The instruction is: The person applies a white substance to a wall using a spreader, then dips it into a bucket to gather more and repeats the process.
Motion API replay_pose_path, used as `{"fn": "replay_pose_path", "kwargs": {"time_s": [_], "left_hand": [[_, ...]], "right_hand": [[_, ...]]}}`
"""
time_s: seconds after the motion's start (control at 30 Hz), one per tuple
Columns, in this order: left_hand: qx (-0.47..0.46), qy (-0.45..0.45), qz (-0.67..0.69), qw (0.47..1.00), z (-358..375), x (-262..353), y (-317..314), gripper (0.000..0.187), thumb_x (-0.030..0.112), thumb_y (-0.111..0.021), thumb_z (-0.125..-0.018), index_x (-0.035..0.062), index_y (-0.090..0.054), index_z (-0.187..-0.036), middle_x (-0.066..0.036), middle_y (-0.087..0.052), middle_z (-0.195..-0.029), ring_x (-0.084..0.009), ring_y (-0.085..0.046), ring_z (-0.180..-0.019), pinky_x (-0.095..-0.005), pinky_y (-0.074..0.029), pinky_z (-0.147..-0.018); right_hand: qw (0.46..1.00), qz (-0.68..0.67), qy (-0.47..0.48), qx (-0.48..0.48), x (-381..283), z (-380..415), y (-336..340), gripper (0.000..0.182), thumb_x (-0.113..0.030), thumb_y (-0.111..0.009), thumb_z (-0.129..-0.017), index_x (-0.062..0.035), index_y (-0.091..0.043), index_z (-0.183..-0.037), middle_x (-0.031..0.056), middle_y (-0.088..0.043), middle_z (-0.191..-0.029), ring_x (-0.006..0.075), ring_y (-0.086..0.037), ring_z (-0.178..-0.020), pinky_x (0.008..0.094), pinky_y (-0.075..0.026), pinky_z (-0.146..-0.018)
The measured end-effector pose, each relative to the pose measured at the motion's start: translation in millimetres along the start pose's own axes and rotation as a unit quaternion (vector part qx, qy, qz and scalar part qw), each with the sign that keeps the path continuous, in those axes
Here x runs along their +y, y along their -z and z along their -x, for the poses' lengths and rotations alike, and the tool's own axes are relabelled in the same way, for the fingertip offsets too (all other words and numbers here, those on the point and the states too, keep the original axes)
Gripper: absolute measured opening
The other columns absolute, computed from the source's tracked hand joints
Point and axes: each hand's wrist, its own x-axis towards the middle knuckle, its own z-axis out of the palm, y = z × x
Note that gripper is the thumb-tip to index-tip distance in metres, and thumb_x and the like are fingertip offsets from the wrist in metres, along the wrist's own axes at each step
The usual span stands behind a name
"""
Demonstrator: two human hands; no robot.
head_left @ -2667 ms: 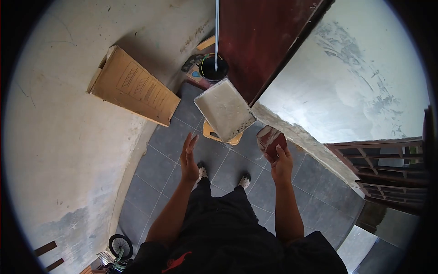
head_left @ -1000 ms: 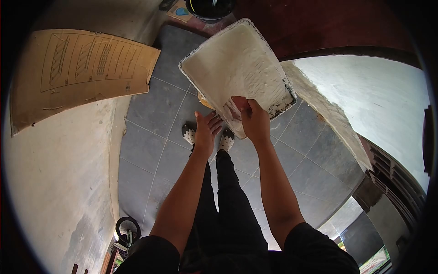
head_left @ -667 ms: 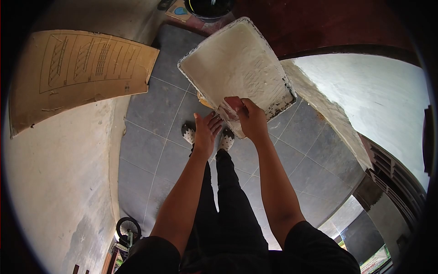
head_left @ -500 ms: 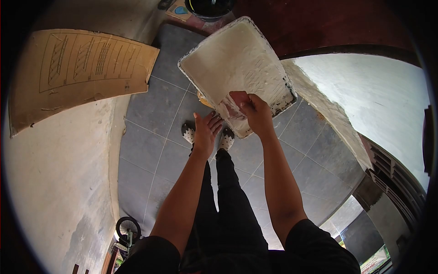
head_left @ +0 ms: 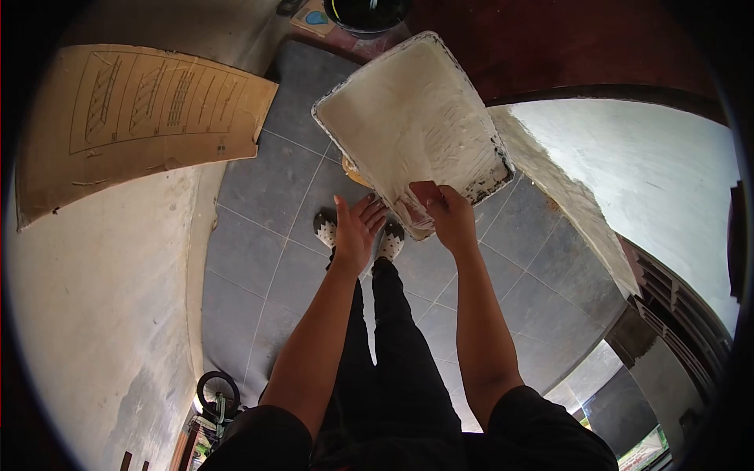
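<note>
A shallow rectangular tray (head_left: 393, 94) with pale, creamy paste spread over its inside and dark, crusted marks along its rim is in front of me. My right hand (head_left: 455, 221) is closed on a flat reddish-brown scraper (head_left: 425, 193), whose paste-smeared lower part lies over the tray's near corner. My left hand (head_left: 360, 229) is open, fingers spread and palm up, with the fingertips close by the tray's near left edge. Part of a yellow-orange round object (head_left: 353, 173) shows from under the tray's left side.
Printed cardboard (head_left: 149, 125) leans along the left wall. A black bucket (head_left: 367, 14) stands beyond the tray. Grey floor tiles (head_left: 251, 282) lie around my feet. A white wall (head_left: 620, 165) rises on the right, and a bicycle wheel (head_left: 217, 392) is at lower left.
My right hand has moved slightly right and toward me with the scraper, down to the tray's near corner. My left hand has barely moved and stays open.
</note>
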Motion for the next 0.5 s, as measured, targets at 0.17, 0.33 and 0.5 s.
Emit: {"fn": "replay_pose_path", "kwargs": {"time_s": [0.17,0.33,0.5], "left_hand": [[0.001,-0.002,-0.005,1.000,0,-2,-1,0.115,0.085,-0.024,-0.092,-0.0117,-0.023,-0.154,-0.027,-0.043,-0.151,-0.0347,-0.043,-0.142,-0.0436,-0.029,-0.121],[-0.012,-0.001,-0.020,1.000,-1,-1,2,0.116,0.086,-0.024,-0.092,-0.0117,-0.023,-0.154,-0.028,-0.043,-0.151,-0.0347,-0.042,-0.142,-0.0436,-0.029,-0.121],[-0.006,0.005,-0.020,1.000,-3,6,3,0.114,0.085,-0.022,-0.093,-0.0120,-0.022,-0.154,-0.029,-0.042,-0.152,-0.0349,-0.043,-0.142,-0.0435,-0.029,-0.121]], "right_hand": [[0.999,-0.025,-0.019,-0.006,-6,-24,-8,0.027,-0.012,-0.067,-0.089,0.0059,-0.068,-0.110,0.0106,-0.071,-0.083,0.0151,-0.067,-0.078,0.0323,-0.052,-0.071],[0.984,-0.114,-0.095,-0.097,-30,-44,8,0.028,-0.013,-0.067,-0.088,0.0063,-0.069,-0.108,0.0148,-0.073,-0.088,0.0190,-0.067,-0.075,0.0322,-0.051,-0.070],[0.967,-0.215,-0.123,-0.062,-11,-39,16,0.024,-0.010,-0.067,-0.090,0.0061,-0.069,-0.108,0.0074,-0.071,-0.087,0.0126,-0.063,-0.074,0.0287,-0.050,-0.069]]}}
